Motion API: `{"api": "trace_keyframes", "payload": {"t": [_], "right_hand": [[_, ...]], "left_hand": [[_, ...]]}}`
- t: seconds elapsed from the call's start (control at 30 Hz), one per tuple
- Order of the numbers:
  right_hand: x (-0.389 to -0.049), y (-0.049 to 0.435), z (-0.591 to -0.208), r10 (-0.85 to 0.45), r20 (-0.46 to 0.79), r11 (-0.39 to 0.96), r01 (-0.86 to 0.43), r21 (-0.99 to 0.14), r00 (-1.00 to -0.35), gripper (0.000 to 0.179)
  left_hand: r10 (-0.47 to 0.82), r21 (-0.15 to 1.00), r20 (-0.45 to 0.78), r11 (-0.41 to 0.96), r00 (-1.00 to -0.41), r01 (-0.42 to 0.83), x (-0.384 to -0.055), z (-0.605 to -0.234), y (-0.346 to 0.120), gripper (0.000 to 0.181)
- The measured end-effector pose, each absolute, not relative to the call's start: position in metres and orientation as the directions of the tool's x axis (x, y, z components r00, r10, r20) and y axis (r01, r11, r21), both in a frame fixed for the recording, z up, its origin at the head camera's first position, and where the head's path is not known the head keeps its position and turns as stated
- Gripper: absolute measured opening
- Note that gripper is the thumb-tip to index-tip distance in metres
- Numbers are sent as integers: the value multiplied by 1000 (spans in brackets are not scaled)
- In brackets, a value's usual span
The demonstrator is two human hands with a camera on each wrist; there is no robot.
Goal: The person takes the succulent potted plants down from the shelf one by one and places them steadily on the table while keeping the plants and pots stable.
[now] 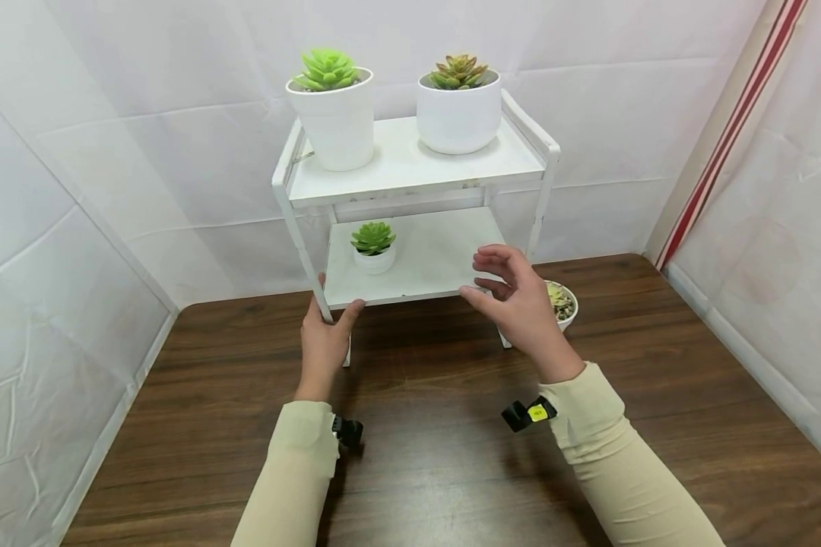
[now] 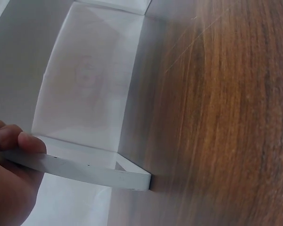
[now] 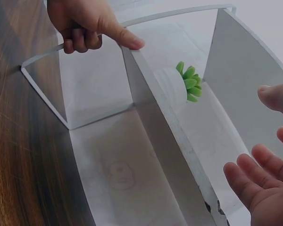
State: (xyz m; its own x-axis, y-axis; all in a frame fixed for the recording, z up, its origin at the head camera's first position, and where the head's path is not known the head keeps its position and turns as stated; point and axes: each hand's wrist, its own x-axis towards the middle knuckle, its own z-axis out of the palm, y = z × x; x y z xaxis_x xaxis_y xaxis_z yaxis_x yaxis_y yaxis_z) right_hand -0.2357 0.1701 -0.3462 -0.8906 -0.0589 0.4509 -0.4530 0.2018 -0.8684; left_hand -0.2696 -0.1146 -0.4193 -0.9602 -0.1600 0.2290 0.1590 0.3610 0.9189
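A white two-tier shelf stand [image 1: 445,243] stands on the brown wooden table. My left hand [image 1: 323,343] grips its front left leg, the thumb lying along the lower board's front edge; the left wrist view also shows that hand [image 2: 16,169] curled round the leg. My right hand [image 1: 520,308] is raised in front of the lower board's right end, fingers spread and slightly bent, with nothing in it. A small green succulent in a white pot [image 1: 374,254] sits on the lower board's left part, seen from the side in the right wrist view.
On the top board stand a bright green succulent in a tall white pot [image 1: 335,125] and a reddish succulent in a round white pot [image 1: 458,118]. Another potted plant [image 1: 562,301] is on the table at the right, partly hidden by my right hand. White sheeting [image 1: 212,152] encloses the table.
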Motion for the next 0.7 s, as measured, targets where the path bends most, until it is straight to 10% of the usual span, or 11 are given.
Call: {"api": "trace_keyframes", "payload": {"t": [0.7], "right_hand": [[-240,161,-347,-58,449,202,-451,-869,-891,56]], "left_hand": [[-206,903,233,408,-950,133,-266,-415,-112,90]]}}
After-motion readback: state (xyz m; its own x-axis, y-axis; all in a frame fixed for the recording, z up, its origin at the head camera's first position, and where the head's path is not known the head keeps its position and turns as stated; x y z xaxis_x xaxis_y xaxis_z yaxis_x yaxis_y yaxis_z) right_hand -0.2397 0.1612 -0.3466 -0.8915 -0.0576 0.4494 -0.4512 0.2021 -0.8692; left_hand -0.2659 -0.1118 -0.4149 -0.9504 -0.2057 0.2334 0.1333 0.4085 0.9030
